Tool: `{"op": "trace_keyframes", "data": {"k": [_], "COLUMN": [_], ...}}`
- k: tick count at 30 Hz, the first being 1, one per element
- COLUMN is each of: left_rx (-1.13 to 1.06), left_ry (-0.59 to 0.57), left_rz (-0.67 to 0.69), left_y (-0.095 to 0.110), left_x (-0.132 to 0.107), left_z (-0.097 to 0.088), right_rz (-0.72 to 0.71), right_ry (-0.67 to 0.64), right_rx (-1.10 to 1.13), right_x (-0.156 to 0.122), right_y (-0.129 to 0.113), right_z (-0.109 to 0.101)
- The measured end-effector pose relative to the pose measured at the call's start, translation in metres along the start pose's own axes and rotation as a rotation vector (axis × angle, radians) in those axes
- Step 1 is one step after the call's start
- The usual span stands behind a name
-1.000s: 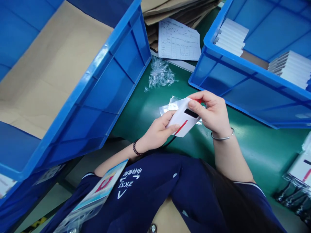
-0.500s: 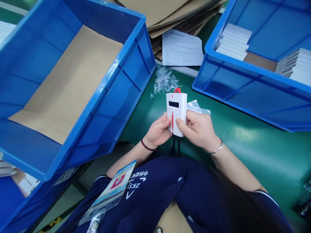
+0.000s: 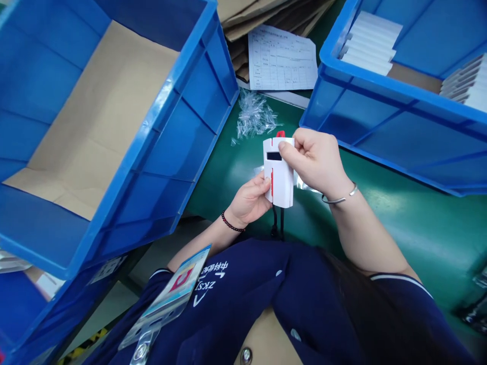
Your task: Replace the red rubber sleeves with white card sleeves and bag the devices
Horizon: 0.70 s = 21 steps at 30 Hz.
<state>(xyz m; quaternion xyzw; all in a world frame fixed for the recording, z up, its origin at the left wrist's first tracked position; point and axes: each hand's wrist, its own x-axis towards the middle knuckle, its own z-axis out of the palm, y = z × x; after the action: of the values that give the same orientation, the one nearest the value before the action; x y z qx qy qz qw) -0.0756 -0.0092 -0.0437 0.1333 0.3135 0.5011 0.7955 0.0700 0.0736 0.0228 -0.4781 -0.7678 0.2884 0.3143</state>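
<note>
Both my hands hold a small white device (image 3: 280, 175) upright over the green table. It has a dark window near its top, a red stripe down its front and a red tab on its upper edge. My left hand (image 3: 249, 200) grips its lower left side. My right hand (image 3: 314, 159) is closed round its upper right corner, thumb on the front by the window. A black cord (image 3: 277, 223) hangs from its bottom. A clear plastic bag (image 3: 304, 183) shows partly behind my right hand.
A large blue crate (image 3: 160, 132) lined with cardboard stands at the left. Another blue crate (image 3: 380, 101) with stacked white boxes (image 3: 371, 43) is at the right. A printed sheet (image 3: 281, 58) on cardboard and a heap of small clear bags (image 3: 253, 114) lie behind.
The device went from tilted to upright. My right hand has since slid from its lower right side up to its top corner. My left hand keeps its grip.
</note>
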Motion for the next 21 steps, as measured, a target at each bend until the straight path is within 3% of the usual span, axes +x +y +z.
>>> {"op": "trace_keyframes", "data": {"k": [4, 7, 13, 16, 21], "left_rx": [-0.065, -0.126, -0.078, 0.058, 0.464], "left_ry": [0.084, 0.128, 0.091, 0.051, -0.050], "left_rz": [0.043, 0.130, 0.161, 0.231, 0.425], "left_y": [0.005, 0.008, 0.002, 0.003, 0.012], "left_x": [0.000, 0.001, 0.005, 0.002, -0.010], "left_z": [0.001, 0.004, 0.005, 0.001, -0.006], "right_rz": [0.027, 0.000, -0.212, -0.166, 0.119], "right_ry": [-0.095, -0.202, 0.048, 0.007, -0.276], "right_rx": [0.044, -0.087, -0.267, -0.109, 0.481], "right_x": [-0.017, -0.039, -0.061, -0.060, -0.056], "right_y": [-0.003, -0.010, -0.015, -0.004, 0.026], "right_z": [-0.001, 0.001, 0.018, 0.016, 0.011]}}
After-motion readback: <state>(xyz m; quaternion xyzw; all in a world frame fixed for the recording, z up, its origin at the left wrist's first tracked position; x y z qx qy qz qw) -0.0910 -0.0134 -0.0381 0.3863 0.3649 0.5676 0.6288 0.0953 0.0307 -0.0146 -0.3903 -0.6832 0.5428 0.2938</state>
